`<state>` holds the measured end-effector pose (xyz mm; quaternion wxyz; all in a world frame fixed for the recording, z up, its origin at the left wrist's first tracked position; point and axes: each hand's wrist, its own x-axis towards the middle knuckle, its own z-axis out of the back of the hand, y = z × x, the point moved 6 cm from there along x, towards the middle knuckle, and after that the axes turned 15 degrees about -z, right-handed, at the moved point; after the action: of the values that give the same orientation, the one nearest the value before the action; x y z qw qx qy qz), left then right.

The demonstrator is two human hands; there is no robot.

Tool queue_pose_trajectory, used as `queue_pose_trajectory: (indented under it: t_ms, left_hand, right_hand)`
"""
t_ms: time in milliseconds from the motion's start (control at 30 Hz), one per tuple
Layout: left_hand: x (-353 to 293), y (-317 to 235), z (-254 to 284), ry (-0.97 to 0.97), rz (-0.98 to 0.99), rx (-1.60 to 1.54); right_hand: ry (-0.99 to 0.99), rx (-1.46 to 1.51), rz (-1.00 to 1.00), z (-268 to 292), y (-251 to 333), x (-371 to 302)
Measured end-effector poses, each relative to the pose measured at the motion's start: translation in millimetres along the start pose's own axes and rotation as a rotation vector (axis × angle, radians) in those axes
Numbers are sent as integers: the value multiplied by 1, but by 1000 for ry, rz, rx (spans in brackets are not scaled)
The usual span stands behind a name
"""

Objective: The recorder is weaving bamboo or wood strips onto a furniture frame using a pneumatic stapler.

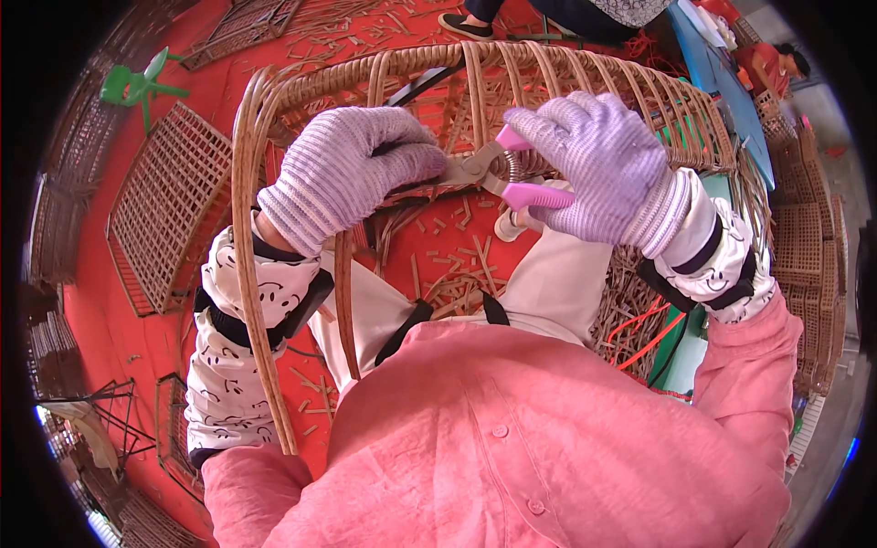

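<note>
In my gloved right hand [594,169] is a pair of pruning shears [473,168] with pink handles and a coil spring. The handles stand apart, and the metal jaws point left. My gloved left hand [352,169] is closed beside the jaws, its fingers bent; whatever lies in them is hidden. A woven rattan piece [585,71] with a wrapped, curved rim arches beyond both hands. Long rattan strands [245,219] hang from its left end, past my left forearm. Another brown strand [344,301] hangs below my left wrist.
Rattan offcuts [461,283] litter the red floor between my legs. A lattice panel [171,205] and a green plastic stool [137,84] are at left. Stacked woven panels [804,247] stand at right. Another person's shoe [466,26] shows at the top, and a person sits far right.
</note>
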<state>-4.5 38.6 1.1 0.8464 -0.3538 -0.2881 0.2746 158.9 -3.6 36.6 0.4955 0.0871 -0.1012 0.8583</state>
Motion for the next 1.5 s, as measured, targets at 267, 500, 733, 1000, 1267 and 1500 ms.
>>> queue_pose_trajectory:
  t_ms: [267, 500, 733, 1000, 1267, 1500]
  left_hand:
    - [-14, 8, 30, -355, -25, -85]
    - [-31, 24, 40, -593, 122, -341]
    - [-3, 20, 19, -282, 341, -369]
    - [39, 12, 0, -151, 336, -568]
    - [20, 28, -5, -91, 472, -449]
    - [10, 28, -5, -132, 457, -540]
  right_hand:
    - [29, 21, 34, 0, 1, 12]
    - [-79, 172, -123, 18, -15, -1]
    - [-186, -73, -1098, 30, -181, -184]
    - [219, -162, -1971, 5, -230, -419]
    - [-73, -39, -1332, 0, -257, -358]
    - [766, 1500, -827, -84, 24, -89]
